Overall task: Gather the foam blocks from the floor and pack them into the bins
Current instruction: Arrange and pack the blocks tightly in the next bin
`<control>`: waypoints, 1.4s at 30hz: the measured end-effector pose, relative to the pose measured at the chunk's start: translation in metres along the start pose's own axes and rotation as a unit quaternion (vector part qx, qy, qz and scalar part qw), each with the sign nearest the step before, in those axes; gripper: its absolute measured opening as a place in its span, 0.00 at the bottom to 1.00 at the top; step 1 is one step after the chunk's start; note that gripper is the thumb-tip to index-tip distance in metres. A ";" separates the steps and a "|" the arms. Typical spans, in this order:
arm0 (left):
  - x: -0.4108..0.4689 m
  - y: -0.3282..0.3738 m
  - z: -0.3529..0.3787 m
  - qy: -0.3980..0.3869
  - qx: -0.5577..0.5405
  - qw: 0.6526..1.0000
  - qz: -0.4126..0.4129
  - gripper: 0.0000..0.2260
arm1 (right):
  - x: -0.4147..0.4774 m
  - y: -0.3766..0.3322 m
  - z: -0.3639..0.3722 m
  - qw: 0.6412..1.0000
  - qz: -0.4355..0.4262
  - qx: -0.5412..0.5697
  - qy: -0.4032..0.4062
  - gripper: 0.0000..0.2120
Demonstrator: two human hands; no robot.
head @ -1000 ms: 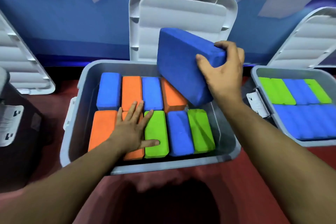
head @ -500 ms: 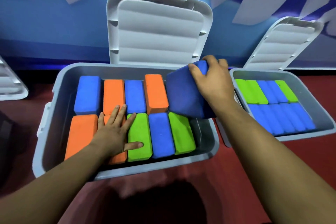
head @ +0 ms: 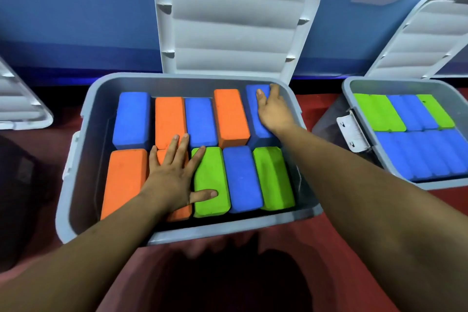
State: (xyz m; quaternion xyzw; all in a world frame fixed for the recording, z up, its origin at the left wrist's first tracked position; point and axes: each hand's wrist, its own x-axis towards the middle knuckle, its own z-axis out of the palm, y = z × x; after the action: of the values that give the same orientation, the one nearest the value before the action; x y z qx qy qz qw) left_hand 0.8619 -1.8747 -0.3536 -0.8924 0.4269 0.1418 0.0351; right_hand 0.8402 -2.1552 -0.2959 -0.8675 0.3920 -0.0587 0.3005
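A grey bin [head: 76, 185] in front of me holds two rows of blue, orange and green foam blocks. My right hand [head: 274, 111] lies on a blue block [head: 254, 119] in the back right corner, fingers over its far end and thumb on its top. The block sits down in the row beside an orange block [head: 230, 114]. My left hand [head: 174, 172] rests flat with fingers spread on a front-row orange block [head: 162, 157], which it mostly hides. Its thumb lies on a green block [head: 211, 180].
The bin's lid [head: 235, 20] stands open against the blue wall. A second grey bin [head: 364, 149] at the right is packed with green and blue blocks, its lid [head: 425, 38] open too. Another lid [head: 20, 106] shows at the far left. The floor [head: 304, 248] is red.
My right hand has brought the blue block down from above the bin into the back right corner. The left hand has stayed flat on the front row.
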 end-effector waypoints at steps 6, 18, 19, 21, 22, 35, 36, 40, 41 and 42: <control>0.002 -0.002 0.009 0.073 -0.024 0.997 0.002 0.54 | 0.025 0.024 0.058 0.995 0.000 -0.102 0.006 0.26; 0.002 -0.002 0.009 0.070 -0.040 0.997 -0.012 0.53 | -0.036 0.035 0.043 0.998 -0.046 -0.030 -0.028 0.26; 0.002 -0.002 0.007 0.067 -0.042 0.997 -0.013 0.52 | -0.045 0.035 0.040 0.997 -0.056 -0.028 -0.040 0.26; 0.001 -0.002 0.005 0.052 -0.043 0.998 -0.014 0.52 | -0.058 0.036 0.038 0.994 -0.088 -0.041 -0.048 0.27; 0.001 -0.003 0.004 0.045 -0.045 0.998 -0.015 0.53 | -0.063 0.037 0.039 0.989 -0.117 -0.078 -0.040 0.28; -0.003 -0.083 -0.002 0.206 -0.109 0.968 -0.098 0.37 | -0.055 0.036 0.057 0.977 -0.135 -0.166 -0.027 0.29; -0.003 -0.081 0.002 0.182 -0.113 0.971 -0.105 0.37 | -0.058 0.038 0.059 0.972 -0.145 -0.183 -0.021 0.29; 0.000 -0.068 0.007 0.166 -0.093 0.976 -0.108 0.35 | -0.058 0.048 0.067 0.950 -0.184 -0.251 0.008 0.31; 0.001 -0.066 0.006 0.156 -0.082 0.978 -0.112 0.35 | -0.054 0.047 0.068 0.950 -0.187 -0.251 0.010 0.31; 0.001 -0.065 0.006 0.146 -0.072 0.980 -0.116 0.35 | -0.049 0.045 0.069 0.949 -0.189 -0.252 0.016 0.32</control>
State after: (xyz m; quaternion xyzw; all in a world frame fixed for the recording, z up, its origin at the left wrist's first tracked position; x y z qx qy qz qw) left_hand 0.9113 -1.8335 -0.3639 -0.9470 0.3101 0.0352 -0.0761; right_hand 0.8007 -2.1104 -0.3710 -0.9721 0.2277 -0.0272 0.0492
